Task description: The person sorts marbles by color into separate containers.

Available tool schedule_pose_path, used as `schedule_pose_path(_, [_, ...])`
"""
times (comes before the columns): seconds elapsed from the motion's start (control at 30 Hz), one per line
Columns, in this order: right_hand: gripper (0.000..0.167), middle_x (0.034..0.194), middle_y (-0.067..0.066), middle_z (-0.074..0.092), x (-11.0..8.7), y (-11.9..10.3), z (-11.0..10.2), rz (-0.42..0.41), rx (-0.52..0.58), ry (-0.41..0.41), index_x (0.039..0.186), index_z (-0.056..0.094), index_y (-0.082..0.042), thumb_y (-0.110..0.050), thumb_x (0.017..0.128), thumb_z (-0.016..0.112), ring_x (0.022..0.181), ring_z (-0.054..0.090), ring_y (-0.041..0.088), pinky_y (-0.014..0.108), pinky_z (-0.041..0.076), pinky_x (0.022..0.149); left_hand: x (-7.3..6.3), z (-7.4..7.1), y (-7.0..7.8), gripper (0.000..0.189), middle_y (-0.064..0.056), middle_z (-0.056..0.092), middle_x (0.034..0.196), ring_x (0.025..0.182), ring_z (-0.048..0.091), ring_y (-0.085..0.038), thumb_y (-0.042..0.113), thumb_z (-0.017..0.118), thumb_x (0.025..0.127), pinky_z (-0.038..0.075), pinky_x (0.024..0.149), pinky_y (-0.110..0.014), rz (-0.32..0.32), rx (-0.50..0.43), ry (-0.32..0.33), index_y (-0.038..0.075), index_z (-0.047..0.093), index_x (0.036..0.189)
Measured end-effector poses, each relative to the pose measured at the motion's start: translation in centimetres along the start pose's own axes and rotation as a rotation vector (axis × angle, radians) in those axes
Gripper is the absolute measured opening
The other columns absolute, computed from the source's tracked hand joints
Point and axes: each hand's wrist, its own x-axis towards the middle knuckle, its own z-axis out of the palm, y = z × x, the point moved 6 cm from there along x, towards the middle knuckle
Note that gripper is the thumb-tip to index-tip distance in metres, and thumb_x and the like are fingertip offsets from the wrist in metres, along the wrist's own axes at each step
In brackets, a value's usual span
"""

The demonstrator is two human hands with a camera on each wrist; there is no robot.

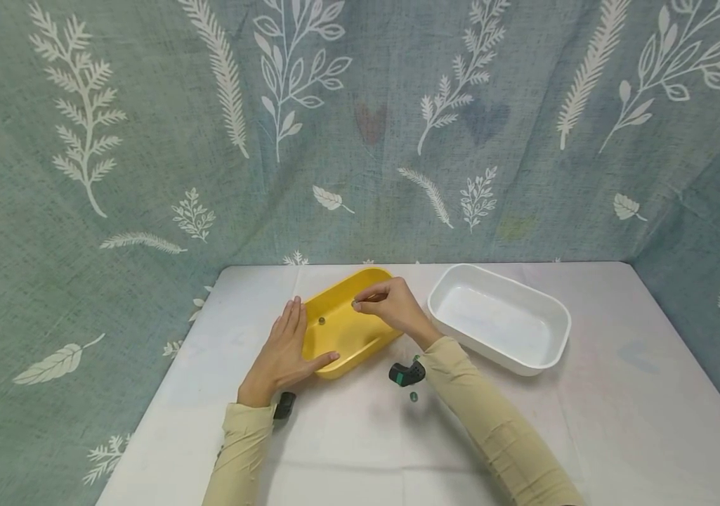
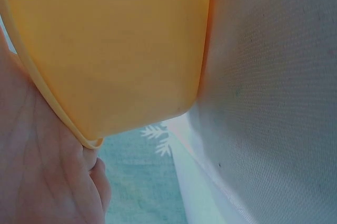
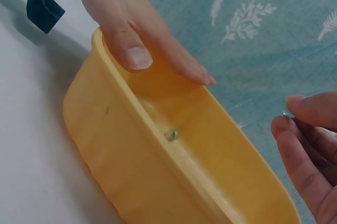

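Observation:
A yellow plastic bin (image 1: 348, 339) stands at an angle on the table. My left hand (image 1: 282, 355) rests on its left end, fingers straight and thumb laid over the near rim. In the left wrist view the palm (image 2: 45, 166) touches the rim, beside the bin's outer wall (image 2: 121, 50). My right hand (image 1: 394, 309) hangs over the bin and pinches a small clear glass marble (image 3: 286, 112) between thumb and fingertips, which mostly hide it. Another marble (image 1: 322, 320), glassy with a greenish tint, lies on the bin's floor.
To the right stands a white bin (image 1: 499, 320). A greenish marble (image 1: 414, 396) lies on the white tablecloth (image 1: 347, 443) below the right wrist; another marble (image 1: 416, 358) is partly hidden by the dark wrist camera (image 1: 407, 374). A patterned curtain (image 1: 360, 140) hangs behind the table.

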Motion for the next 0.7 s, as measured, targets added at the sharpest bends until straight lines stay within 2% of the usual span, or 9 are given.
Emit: schedule_pose_path(0.7, [0.015, 0.103, 0.007, 0.081, 0.5, 1.2, 1.2, 0.053, -0.032, 0.004, 0.101, 0.083, -0.01, -0.019, 0.09, 0.082, 0.09, 0.075, 0.016, 0.029, 0.062, 0.083, -0.1, -0.1, 0.1, 0.126, -0.014, -0.007, 0.176, 0.164, -0.002, -0.034, 0.083, 0.055, 0.086, 0.012, 0.132, -0.057, -0.004, 0.001, -0.002, -0.001, 0.005, 0.164])
